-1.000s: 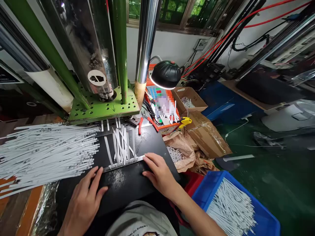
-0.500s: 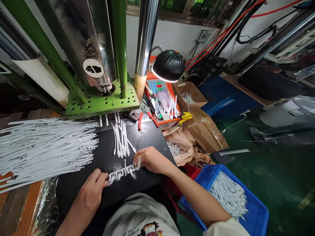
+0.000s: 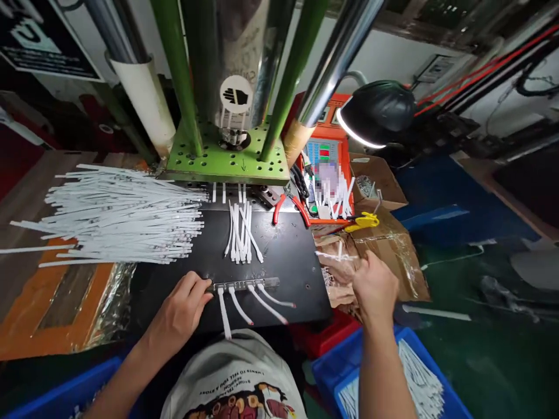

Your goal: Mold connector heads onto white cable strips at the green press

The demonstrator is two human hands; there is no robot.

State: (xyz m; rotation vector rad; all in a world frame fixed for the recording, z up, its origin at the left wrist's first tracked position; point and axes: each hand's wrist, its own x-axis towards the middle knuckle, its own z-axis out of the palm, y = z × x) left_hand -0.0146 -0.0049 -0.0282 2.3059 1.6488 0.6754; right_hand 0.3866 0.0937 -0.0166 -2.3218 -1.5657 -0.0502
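Note:
My left hand (image 3: 187,299) pinches the left end of a narrow slotted bar (image 3: 267,283) lying on the black tabletop. Several white straps (image 3: 268,305) are seated in the bar, their free ends pointing toward me and to the right. Out past the table's right edge, my right hand (image 3: 375,285) is closed on a thin white plastic sprue (image 3: 336,256) with a short upright stub, held above a brown paper bag (image 3: 343,279). Behind the bar lies a small bunch of white straps (image 3: 240,233).
A large heap of white straps (image 3: 126,215) covers the left side. At the back stands a press with a green drilled plate (image 3: 222,166). Red-handled pliers (image 3: 301,209), a black lamp (image 3: 379,113) and an orange control box (image 3: 345,151) are close by. A blue bin (image 3: 325,372) stands lower right.
My right hand has moved right, from the bar to above the paper bag, carrying the white sprue off the bar. My left hand remains at the bar's left end. The camera view has turned left.

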